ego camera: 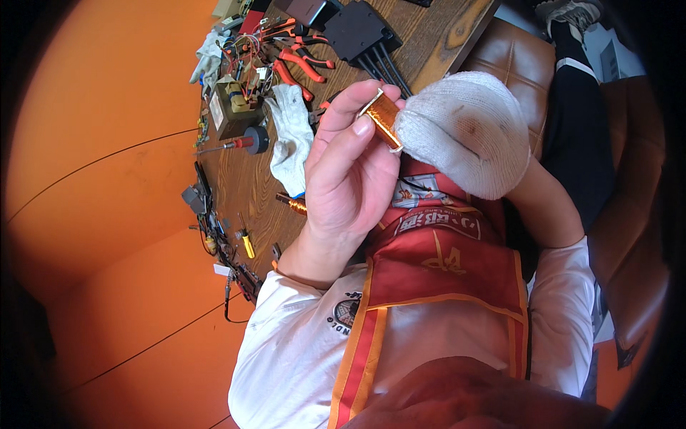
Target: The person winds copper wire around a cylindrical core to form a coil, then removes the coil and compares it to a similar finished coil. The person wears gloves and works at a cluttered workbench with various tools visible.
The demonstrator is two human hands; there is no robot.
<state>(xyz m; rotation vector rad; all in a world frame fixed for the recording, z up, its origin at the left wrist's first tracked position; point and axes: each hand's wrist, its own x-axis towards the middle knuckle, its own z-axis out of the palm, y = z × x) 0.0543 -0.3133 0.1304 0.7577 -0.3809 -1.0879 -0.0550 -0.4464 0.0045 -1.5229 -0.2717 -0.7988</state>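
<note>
My left hand (348, 161) is bare, palm towards me, and holds a small bobbin wound with copper wire (381, 120) between thumb and fingers. The bobbin is tilted, with pale end flanges. My right hand (466, 134) wears a white knitted glove with a brown stain; its fingertips meet the bobbin's right side. Whether they grip the bobbin or a wire end is hidden. Behind my left hand a white glove (289, 137) lies on the wooden table (230, 177). Part of another copper-wound piece (296, 205) shows beside my left wrist.
Red-handled pliers (300, 64), a black box with cables (356, 32) and a transformer (233, 110) lie towards the table's far side. A red screwdriver (238, 142) touches a dark disc. Nearer are a yellow-handled screwdriver (247, 245) and scattered electrical parts (206, 214). A brown padded seat (514, 64) is at right.
</note>
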